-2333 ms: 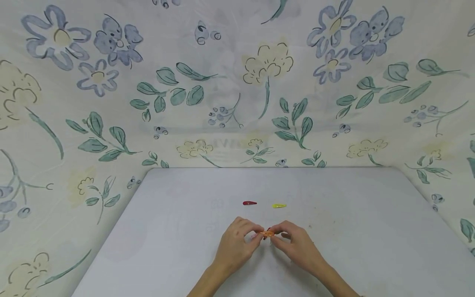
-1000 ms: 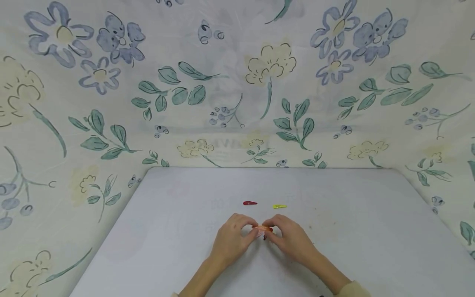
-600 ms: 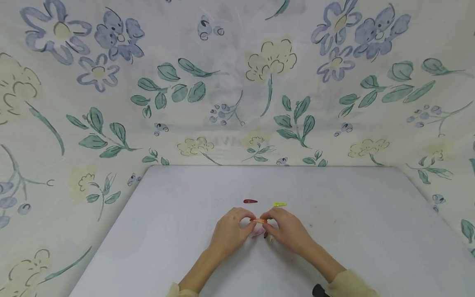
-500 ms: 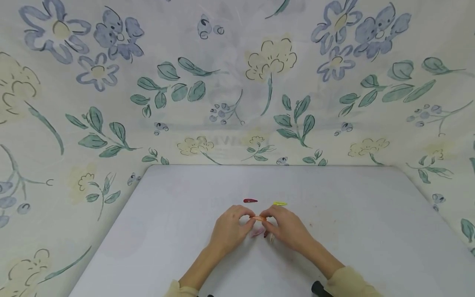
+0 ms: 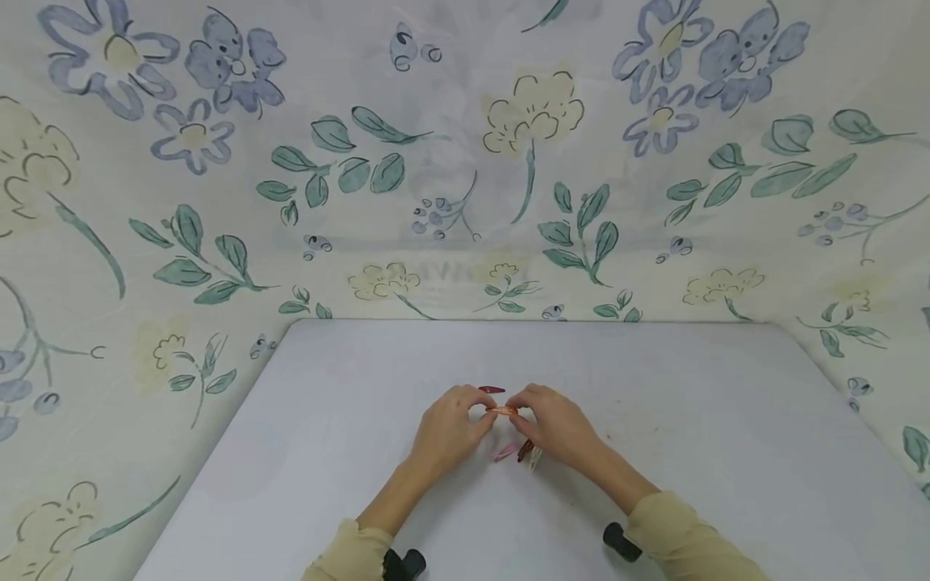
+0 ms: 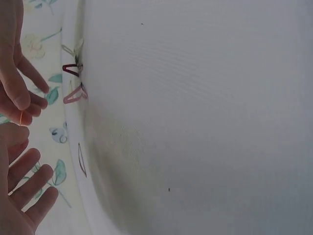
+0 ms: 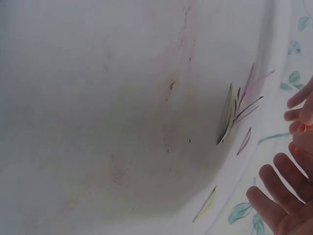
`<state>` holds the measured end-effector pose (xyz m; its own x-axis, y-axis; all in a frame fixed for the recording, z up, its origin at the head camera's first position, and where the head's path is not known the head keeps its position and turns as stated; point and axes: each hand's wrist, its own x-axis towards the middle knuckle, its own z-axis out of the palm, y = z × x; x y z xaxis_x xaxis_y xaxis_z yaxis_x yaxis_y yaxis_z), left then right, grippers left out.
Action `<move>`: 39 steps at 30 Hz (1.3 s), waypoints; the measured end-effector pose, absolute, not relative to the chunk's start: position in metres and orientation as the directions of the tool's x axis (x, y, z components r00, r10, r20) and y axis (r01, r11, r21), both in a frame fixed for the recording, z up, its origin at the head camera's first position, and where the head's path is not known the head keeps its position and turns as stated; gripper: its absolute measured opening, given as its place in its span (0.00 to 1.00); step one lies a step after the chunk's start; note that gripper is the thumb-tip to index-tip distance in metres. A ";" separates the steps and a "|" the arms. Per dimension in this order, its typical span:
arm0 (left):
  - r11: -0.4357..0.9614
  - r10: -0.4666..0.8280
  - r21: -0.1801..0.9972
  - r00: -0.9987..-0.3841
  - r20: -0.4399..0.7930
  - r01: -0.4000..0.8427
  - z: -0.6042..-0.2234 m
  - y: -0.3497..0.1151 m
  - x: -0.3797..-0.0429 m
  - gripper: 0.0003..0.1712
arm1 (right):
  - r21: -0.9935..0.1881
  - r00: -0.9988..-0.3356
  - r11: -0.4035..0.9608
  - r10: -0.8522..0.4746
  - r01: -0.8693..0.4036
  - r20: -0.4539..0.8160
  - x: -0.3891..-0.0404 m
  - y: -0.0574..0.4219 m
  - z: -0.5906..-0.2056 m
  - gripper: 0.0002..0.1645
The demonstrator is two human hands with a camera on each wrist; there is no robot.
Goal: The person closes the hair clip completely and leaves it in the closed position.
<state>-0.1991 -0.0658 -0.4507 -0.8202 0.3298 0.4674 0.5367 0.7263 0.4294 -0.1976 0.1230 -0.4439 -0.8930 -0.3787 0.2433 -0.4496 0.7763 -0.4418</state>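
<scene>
An orange snap hair clip (image 5: 503,411) is pinched at both ends, its left end by my left hand (image 5: 449,428) and its right end by my right hand (image 5: 558,424). Only a thin orange strip of it shows between the fingertips. Below the hands in the head view lie a pink clip (image 5: 505,452), a dark red-brown clip (image 5: 525,450) and a cream clip (image 5: 535,459), close together. In the left wrist view the pink and dark ones stand spread apart. A red clip (image 5: 492,390) lies just beyond the fingers. The yellow clip (image 7: 205,204) shows in the right wrist view.
The white table (image 5: 349,363) carries small specks toward the right. A flowered cloth (image 5: 436,161) rises behind it and at both sides. Black cylinder-shaped devices (image 5: 622,542) sit at both wrists, by the beige sleeves.
Both hands have moved away from the body with the orange clip. The pink, dark and cream clips have come into plain sight, while the yellow clip is now hidden behind the right hand in the head view.
</scene>
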 end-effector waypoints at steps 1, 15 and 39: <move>0.731 0.330 0.427 -0.823 0.461 0.532 -0.451 -0.066 -0.201 0.04 | -0.439 -0.896 0.782 -0.378 -0.444 0.232 -0.199 0.123 -0.444 0.11; 0.791 0.337 0.375 -0.856 0.392 0.483 -0.454 -0.064 -0.222 0.03 | -0.376 -0.909 0.828 -0.374 -0.417 0.185 -0.219 0.117 -0.444 0.10; 0.833 0.309 0.378 -0.906 0.290 0.405 -0.465 -0.067 -0.238 0.04 | -0.255 -0.927 0.892 -0.366 -0.374 0.079 -0.242 0.100 -0.456 0.08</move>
<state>-0.2382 -0.0675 -0.4654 -0.9058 0.3093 0.2897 0.4051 0.8325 0.3778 -0.2425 0.1002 -0.4560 -0.9271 -0.3665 0.0792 -0.3742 0.8916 -0.2548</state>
